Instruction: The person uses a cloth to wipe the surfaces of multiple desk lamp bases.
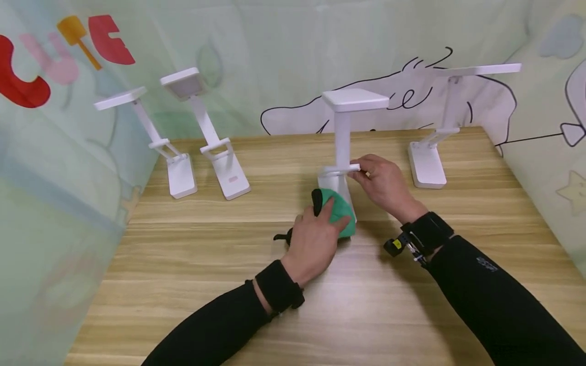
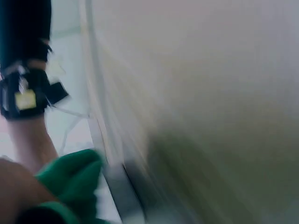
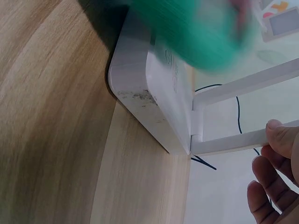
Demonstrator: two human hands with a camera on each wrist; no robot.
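A white desk lamp (image 1: 342,137) stands upright in the middle of the table, its flat head on top. My left hand (image 1: 313,241) grips a bunched green cloth (image 1: 342,211) with black edging and holds it against the lamp's base. That cloth (image 3: 187,35) is blurred over the base (image 3: 161,102) in the right wrist view. Dark smudges (image 3: 142,96) mark the base's rounded edge. At the lamp's lower arm, my right hand (image 1: 382,185) pinches one side of the hinged bracket (image 3: 238,141) between thumb and forefinger, the other fingers loosely bent.
Two more white desk lamps, one at the far left (image 1: 181,175) and one beside it (image 1: 231,175), stand on the wooden table (image 1: 183,254). Another lamp (image 1: 428,165) stands to the right of my right hand. A printed cloth backdrop (image 1: 274,61) surrounds the table.
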